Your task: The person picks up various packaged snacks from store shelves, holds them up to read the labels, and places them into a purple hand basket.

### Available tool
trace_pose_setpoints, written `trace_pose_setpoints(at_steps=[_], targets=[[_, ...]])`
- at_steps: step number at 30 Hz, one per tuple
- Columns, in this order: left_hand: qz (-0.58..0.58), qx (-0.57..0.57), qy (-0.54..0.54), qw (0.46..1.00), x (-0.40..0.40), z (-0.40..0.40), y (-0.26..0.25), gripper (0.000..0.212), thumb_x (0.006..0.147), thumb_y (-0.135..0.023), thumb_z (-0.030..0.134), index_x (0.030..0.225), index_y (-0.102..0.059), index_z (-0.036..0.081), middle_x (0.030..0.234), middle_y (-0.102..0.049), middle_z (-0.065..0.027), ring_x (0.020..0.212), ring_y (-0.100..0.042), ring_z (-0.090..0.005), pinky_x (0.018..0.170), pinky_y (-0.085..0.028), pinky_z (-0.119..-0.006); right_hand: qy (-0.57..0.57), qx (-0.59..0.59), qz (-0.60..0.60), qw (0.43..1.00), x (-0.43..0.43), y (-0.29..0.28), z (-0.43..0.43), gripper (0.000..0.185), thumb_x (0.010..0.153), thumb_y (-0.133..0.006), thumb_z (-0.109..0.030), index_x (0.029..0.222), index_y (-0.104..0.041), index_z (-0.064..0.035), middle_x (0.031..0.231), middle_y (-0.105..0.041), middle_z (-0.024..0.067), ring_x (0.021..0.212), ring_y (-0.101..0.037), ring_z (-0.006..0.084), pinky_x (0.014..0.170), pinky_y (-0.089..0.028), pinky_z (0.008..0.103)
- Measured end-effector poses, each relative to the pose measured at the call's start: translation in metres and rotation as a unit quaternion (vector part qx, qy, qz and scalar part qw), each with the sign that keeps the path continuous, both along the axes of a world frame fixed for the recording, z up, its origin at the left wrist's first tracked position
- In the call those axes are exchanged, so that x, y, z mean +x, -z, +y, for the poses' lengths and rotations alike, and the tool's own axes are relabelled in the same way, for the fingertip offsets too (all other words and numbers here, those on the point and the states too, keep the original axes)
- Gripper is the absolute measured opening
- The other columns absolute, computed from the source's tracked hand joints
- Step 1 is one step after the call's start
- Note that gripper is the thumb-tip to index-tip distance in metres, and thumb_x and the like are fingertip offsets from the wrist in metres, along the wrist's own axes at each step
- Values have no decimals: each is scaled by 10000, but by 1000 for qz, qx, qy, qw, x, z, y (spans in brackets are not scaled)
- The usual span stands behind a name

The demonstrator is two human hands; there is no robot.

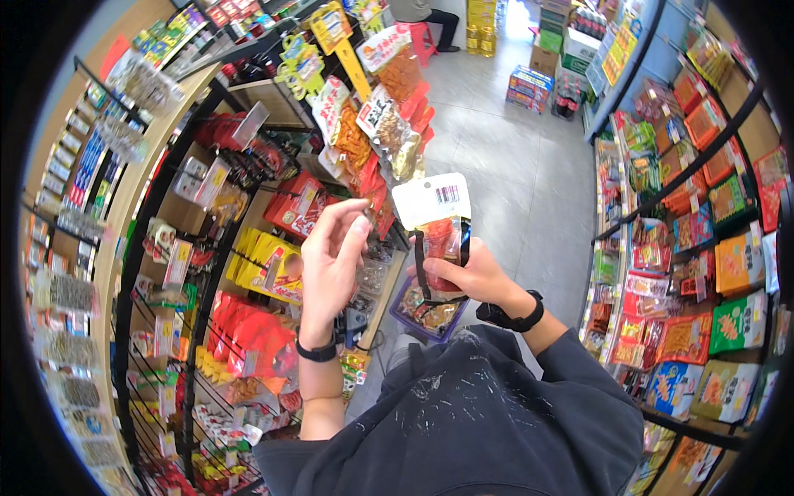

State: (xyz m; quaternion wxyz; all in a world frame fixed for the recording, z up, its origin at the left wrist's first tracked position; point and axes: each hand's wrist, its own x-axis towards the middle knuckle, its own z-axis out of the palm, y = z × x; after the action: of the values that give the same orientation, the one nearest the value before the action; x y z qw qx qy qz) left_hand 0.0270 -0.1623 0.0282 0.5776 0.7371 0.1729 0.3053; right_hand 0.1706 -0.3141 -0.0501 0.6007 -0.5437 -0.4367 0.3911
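My right hand (462, 273) grips the lower part of a clear-windowed snack packet (441, 239), its thumb across the front. Reddish food shows through the window, and the white header on top bears a hang hole and a printed code. To the left of the packet, my left hand (341, 248) is raised with curled fingers, thumb and forefinger close together; whether something tiny lies between them cannot be told. Below the packet, a purple plastic basket (397, 316) with several packets stands near my feet. Hanging snack bags (356, 133) are just beyond my left hand.
Peg racks at left hold red packets (248, 335) and yellow packets (267, 263). Shelves of bagged snacks (682, 335) line the right side. Ahead on the tiled floor (496, 186) stand a carton (529, 87) and bundled bottles (566, 93). A person sits on a red stool (422, 43).
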Motion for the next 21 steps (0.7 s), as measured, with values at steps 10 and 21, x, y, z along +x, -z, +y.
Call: trace_pose_setpoints(at_steps=[10,21], targets=[[-21,-36,57,998,1,-19,-26,206,938,-585,146,838,-638,-27,634,-605,-5,532,-516,-30,496,-383,-177,-59,49,26,997,-29,-48,-21,264,903,-611,-132,1120,-581,15,947,-692,74,853,-626,114,782,-497,275],[-34,-41,33,998,-4,-2,-26,180,928,-594,128,884,-658,-35,647,-600,7,548,-514,-24,493,-375,-178,-181,-21,135,974,-22,-47,-1,282,878,-626,-68,1132,-554,32,980,-665,88,922,-626,160,849,-493,310]])
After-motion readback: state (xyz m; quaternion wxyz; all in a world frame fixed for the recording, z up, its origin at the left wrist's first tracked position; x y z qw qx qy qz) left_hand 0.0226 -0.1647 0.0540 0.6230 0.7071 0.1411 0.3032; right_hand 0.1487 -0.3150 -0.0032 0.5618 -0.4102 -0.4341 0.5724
